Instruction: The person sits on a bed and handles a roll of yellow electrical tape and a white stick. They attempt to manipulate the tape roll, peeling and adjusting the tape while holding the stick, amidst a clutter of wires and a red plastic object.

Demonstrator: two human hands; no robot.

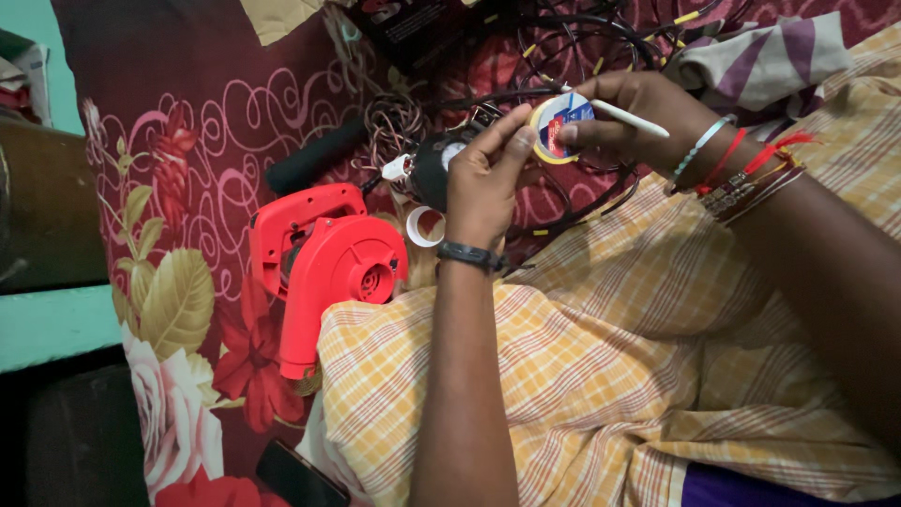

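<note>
Two hands met over the lap: the left hand point(483, 174) pinched a tape roll point(557, 127) with its thumb, while the right hand point(638, 117) gripped the roll and a white stick point(631, 119). A red blower point(328, 268) lay at eight o'clock.

Both forearms enter from the lower edge and the right edge of the frame and meet at upper centre. Left hand point(483, 178): raised, back toward the camera, thumb extended to the upper right, fingers curled away; a dark band circles the wrist. Right hand point(638, 117): fingers bent leftward in a pinch opposite the left thumb; bangles and red threads ring its wrist.
</note>
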